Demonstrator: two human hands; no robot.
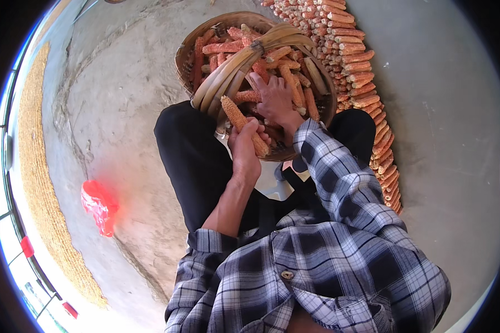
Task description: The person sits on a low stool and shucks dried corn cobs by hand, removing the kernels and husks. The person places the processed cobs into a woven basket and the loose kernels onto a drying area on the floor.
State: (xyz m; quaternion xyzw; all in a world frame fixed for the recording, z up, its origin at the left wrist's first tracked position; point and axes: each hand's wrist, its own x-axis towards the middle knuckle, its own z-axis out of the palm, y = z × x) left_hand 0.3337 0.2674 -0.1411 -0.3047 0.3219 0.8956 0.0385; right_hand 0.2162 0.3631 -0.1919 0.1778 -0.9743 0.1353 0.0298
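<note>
A woven bamboo basket (185,75) with a broad strip handle (233,66) stands between my knees, holding many bare reddish corn cobs (223,47). My left hand (246,143) is closed around an orange-brown corn cob (235,115), held at a slant over the basket's near rim. Inside the basket, to the right of the handle, my right hand (276,99) reaches down among the cobs with its fingers on them. Its fingertips are partly hidden, so whether it grips a cob does not show.
A long stack of corn cobs (360,79) runs along the concrete floor (437,125) on the right. A red plastic bag (100,206) lies on the floor at left. Farther left stretches a band of spread yellow kernels (41,166). Cracks cross the floor.
</note>
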